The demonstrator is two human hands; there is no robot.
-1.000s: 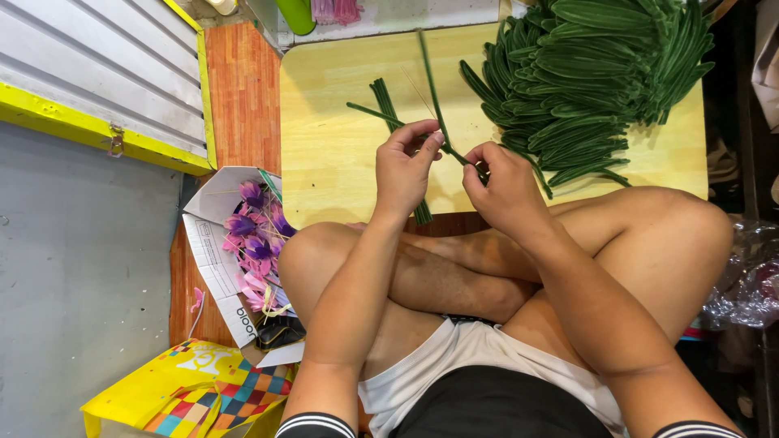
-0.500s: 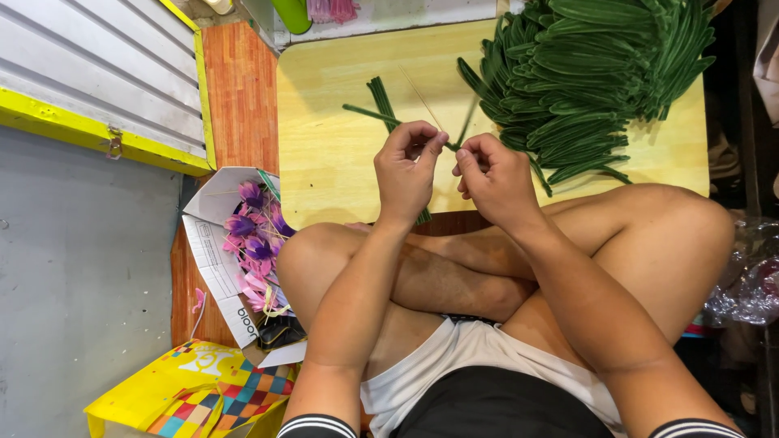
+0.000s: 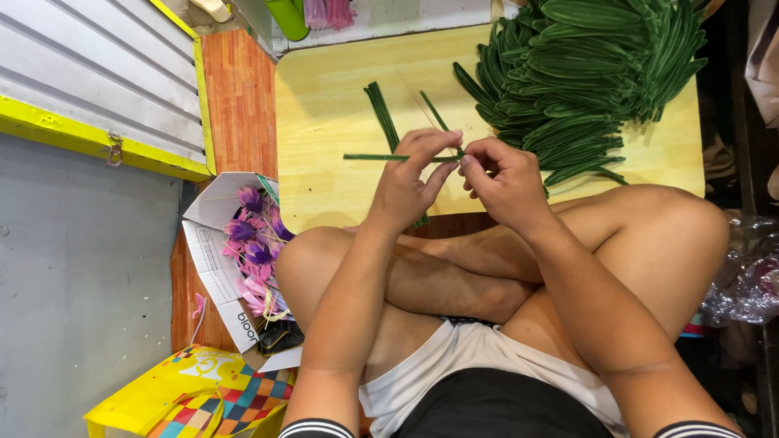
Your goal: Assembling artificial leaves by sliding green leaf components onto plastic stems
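Green stem (image 3: 381, 157): thin, straight, wrapped in green, held level just above the yellow board (image 3: 324, 105), which serves as the reference for every item below. Both hands meet at its right end. Left hand (image 3: 406, 191): thumb and first fingers closed in a pinch on the stem, the remaining fingers curled loosely under. Right hand (image 3: 503, 182): fingertips likewise pinched shut on the same end, touching the left hand's fingertips. A pale thin stick (image 3: 418, 99) shows slanting up behind the hands; whether it is joined to the stem cannot be told.

Change noted: a second ago the stem stood nearly upright over the board; half a second ago it leaned; now it lies flat, pointing left from the fingers. The hands have stayed at the board's near edge throughout. Judged from this, the piece is being turned between the fingers as part of a wrapping or twisting step, and that step looks under way, not finished.

Other entries:
- Bundle of green stems (image 3: 381, 113), lying on the board, just beyond the hands.
- Heap of green leaves (image 3: 584, 73), on the board's right portion, large and loosely stacked.
- White box (image 3: 213, 268), left of the board on the floor, holding purple flowers (image 3: 256, 247).
- Yellow bag (image 3: 162, 397), beyond the box, well apart from the board.
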